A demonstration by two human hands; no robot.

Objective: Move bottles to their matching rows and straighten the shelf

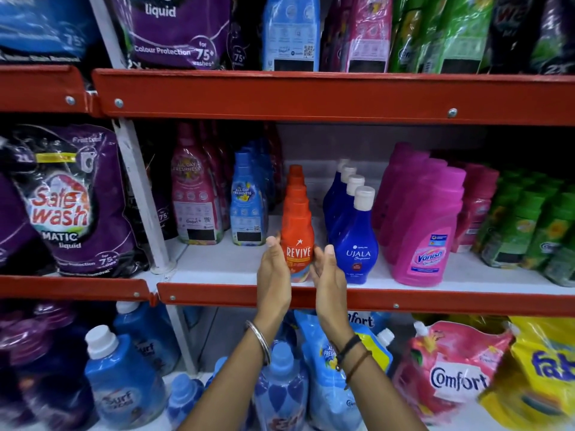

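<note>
- Head view: I see left hand [273,269] & right hand [326,269] cupped open, flanking front Revive bottle [297,237].
- Purpose, I judge: squaring orange row w/ shelf edge [435,301].

Revive bottle [297,244]: orange, upright, front of its single-file row, shelf [404,301] edge.
Neighbours: blue Ujala row [353,219] just right.

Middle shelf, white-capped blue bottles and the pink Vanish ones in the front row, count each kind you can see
Blue Ujala bottles: 4, by white caps
Pink Vanish bottles: 4 in the front row, rear ones partly hidden
Total: 8
</note>
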